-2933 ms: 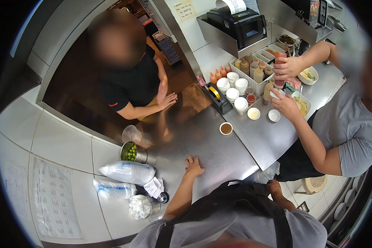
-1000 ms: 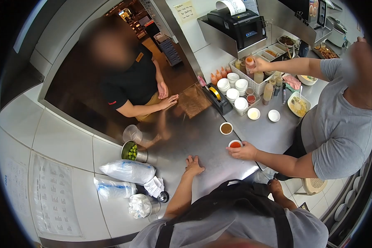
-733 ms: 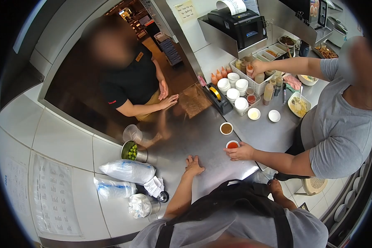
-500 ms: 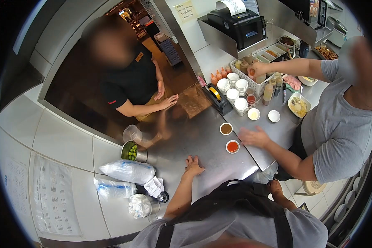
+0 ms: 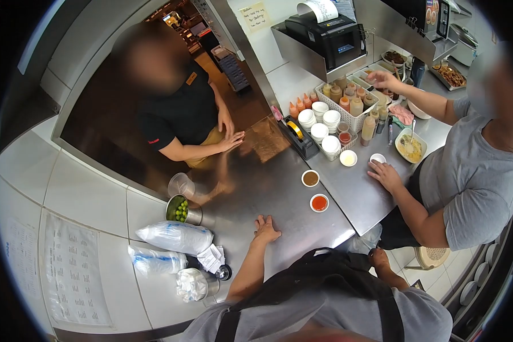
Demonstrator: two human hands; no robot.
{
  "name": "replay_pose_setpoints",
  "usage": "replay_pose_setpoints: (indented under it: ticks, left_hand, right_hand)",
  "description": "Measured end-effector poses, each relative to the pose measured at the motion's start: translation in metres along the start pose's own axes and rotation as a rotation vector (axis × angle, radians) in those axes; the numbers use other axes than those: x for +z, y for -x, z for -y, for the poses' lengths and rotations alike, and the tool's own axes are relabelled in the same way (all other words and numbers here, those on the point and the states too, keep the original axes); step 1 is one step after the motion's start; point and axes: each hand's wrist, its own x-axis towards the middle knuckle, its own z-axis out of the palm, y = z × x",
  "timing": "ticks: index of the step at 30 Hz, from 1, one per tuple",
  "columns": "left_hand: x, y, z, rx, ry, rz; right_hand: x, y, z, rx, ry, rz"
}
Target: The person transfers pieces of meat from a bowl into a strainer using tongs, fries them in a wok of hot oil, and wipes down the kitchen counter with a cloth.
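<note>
My left hand (image 5: 266,229) lies on the steel counter (image 5: 256,196), fingers spread, holding nothing. My right hand (image 5: 377,258) hangs low at my right side, beside the counter's corner and a clear plastic bag (image 5: 366,240); its fingers are too dark and small to make out. Up and to the right of my left hand stand a cup of red sauce (image 5: 319,203) and a cup of brown sauce (image 5: 310,178). A co-worker in grey touches a small white cup (image 5: 377,159) with one hand (image 5: 387,175); their other hand (image 5: 383,81) is over the containers beyond the bottle basket.
At the pass window a person in black (image 5: 182,108) rests a hand on the counter. Wrapped plastic packs (image 5: 175,237) and a pot of green limes (image 5: 180,210) stand left. Stacked white cups (image 5: 319,131), a tape dispenser (image 5: 300,137) and a bottle basket (image 5: 353,118) stand at the back.
The co-worker set the red sauce cup beside the brown one, let go and moved that hand to the white cup. Their other hand put the red bottle in the basket. My hands stayed put.
</note>
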Motion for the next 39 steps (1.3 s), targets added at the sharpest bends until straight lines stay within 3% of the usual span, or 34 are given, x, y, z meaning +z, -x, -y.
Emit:
replay_pose_setpoints:
  ticks: [39]
  left_hand:
    - [0.0, -0.003, -0.001, -0.006, 0.005, 0.007]
  right_hand:
    - [-0.005, 0.002, 0.001, -0.07, -0.032, -0.061]
